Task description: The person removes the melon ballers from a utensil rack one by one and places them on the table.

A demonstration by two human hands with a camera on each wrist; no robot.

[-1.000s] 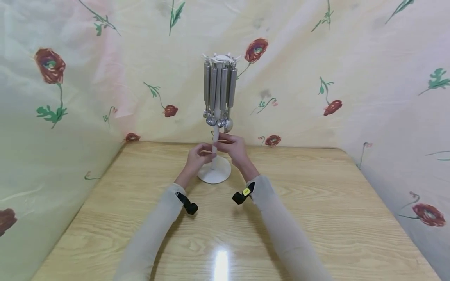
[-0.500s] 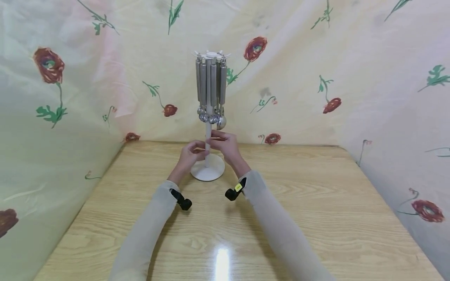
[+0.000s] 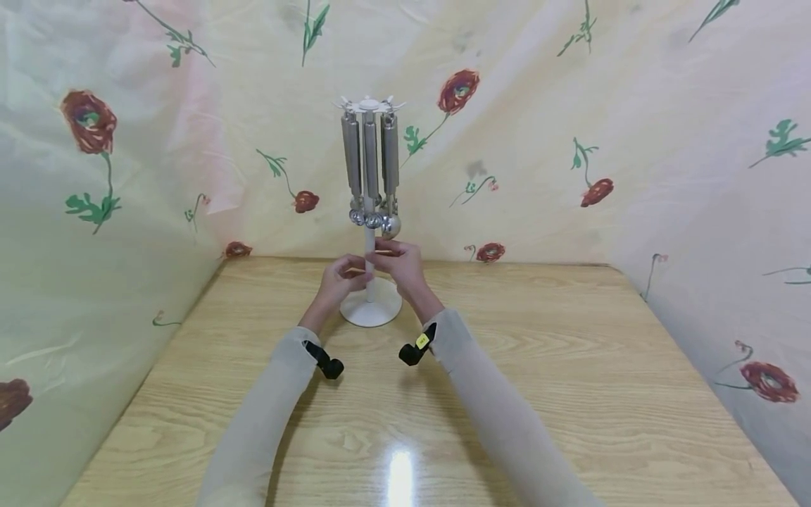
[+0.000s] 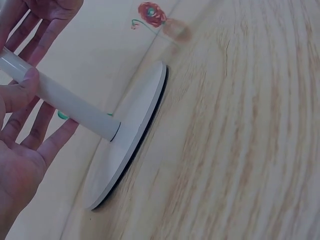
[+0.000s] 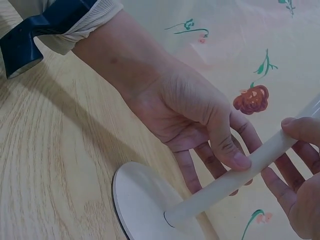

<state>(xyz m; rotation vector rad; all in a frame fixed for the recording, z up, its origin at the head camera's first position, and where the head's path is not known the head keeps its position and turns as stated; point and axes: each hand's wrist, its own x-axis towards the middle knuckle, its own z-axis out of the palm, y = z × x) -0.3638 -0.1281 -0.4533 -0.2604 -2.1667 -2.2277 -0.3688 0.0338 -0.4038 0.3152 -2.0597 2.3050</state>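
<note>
A white utensil stand (image 3: 369, 241) has a round base (image 3: 371, 315) and a ring of hooks on top. Silver-handled utensils (image 3: 370, 158) hang from it, with shiny rounded ends at the bottom. My left hand (image 3: 336, 285) pinches the pole low down, between thumb and fingers. Just above it, my right hand (image 3: 405, 267) pinches the pole from the other side. Up close in the left wrist view, the pole (image 4: 75, 105) rises from the thin, dark-edged base (image 4: 125, 155). The left thumb lies along the pole (image 5: 215, 195) in the right wrist view.
The wooden table (image 3: 538, 394) carries the stand toward its back edge. Flower-printed fabric (image 3: 532, 127) hangs behind and on both sides. Each sleeve has a small black camera (image 3: 331, 367) strapped at the wrist.
The stand has shifted left with both hands still gripping its pole, mostly in the first half second. The hanging utensils have turned and swung, so their spacing looks different.
</note>
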